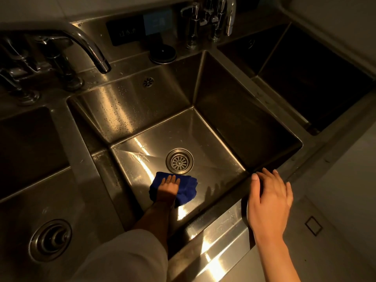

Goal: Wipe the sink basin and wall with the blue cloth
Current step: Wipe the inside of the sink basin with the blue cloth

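Note:
A deep steel sink basin (213, 151) fills the middle of the head view, with a round drain (179, 161) in its floor. A blue cloth (188, 190) lies crumpled on the basin floor just in front of the drain. My left hand (167, 187) presses flat on top of the cloth, fingers pointing toward the drain, arm reaching down into the basin. My right hand (270, 198) rests palm down on the sink's front right rim, fingers spread, holding nothing. The back wall (130, 110) of the basin shows water spots.
A curved faucet (89, 47) hangs over the back left rim. Chrome taps (209, 19) stand at the back right. A black round lid (162, 53) sits on the back ledge. Another basin with a drain (50, 240) lies left, and a dark basin (317, 78) right.

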